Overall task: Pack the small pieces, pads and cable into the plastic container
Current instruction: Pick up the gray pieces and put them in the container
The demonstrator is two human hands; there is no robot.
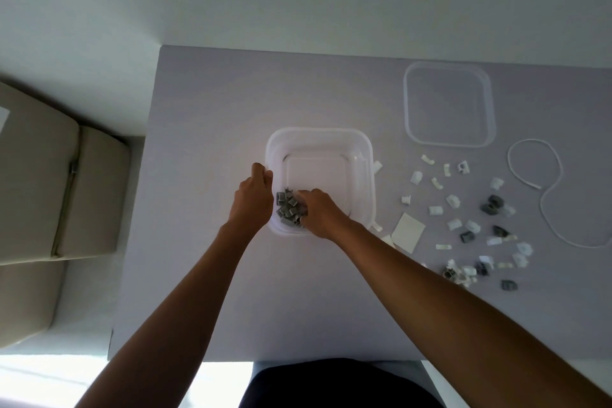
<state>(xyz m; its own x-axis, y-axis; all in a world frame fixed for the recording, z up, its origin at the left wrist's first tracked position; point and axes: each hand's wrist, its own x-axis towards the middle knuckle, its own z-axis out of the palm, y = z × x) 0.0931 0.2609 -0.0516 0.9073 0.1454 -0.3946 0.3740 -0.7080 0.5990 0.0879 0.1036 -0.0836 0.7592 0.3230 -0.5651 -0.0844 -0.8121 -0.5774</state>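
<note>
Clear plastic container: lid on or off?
Off. The clear square lid lies flat on the grey table, apart from the open container.

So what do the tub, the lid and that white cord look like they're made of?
Tub: cloudy see-through plastic, the table shows through its walls. Lid: clearer plastic, glossy rim. Cord: probably rubbery or plastic-coated, since it lies in loose curves.

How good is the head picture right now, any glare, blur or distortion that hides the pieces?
Head view: soft throughout; the scattered small pieces show as blobs without fine detail. Blown-out glare lies along the bottom left, beside the table. The clear container and lid are low in contrast. Wide-angle stretch enlarges the forearms. The right hand partly hides the grey pieces.
</note>
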